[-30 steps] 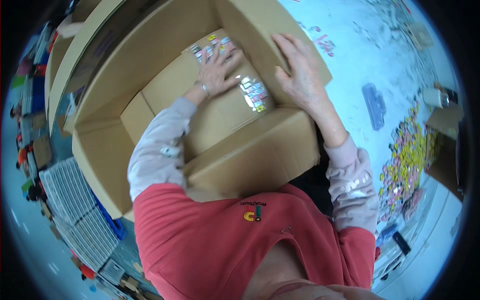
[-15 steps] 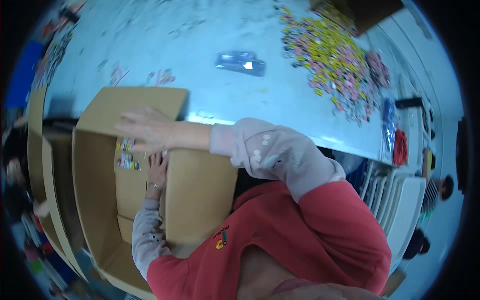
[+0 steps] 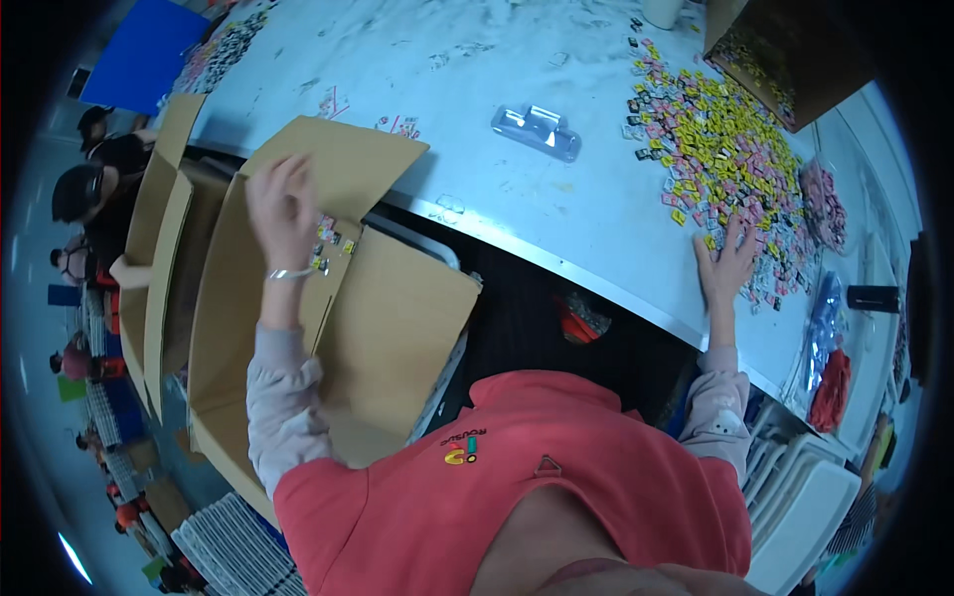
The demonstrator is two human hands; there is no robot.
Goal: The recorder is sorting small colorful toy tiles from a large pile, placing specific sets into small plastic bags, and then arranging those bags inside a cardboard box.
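Observation:
My left hand [image 3: 280, 209], a bracelet at its wrist, is raised over the open cardboard box [image 3: 221, 328] beside the flap on the table side. Its fingers are loosely bent and apart, slightly blurred, with nothing seen in them. Several small packets [image 3: 326, 238] in yellow, pink and dark colours lie inside the box. On the table [image 3: 596, 223], my right hand [image 3: 730, 266] rests with fingers spread at the near edge of a broad heap of small yellow, pink and black packets [image 3: 711, 139]. Its fingertips touch the heap.
A clear plastic tray-like piece [image 3: 537, 132] lies mid-table. A tipped carton [image 3: 785, 60] with more packets stands at the far right, near a bag of pink packets [image 3: 823, 207]. Stacked white plastic crates [image 3: 805, 507] stand at lower right. People [image 3: 89, 199] work at the left.
My right hand has swung from over the box to the packet heap on the right. My left hand has risen out of the box. The view has turned.

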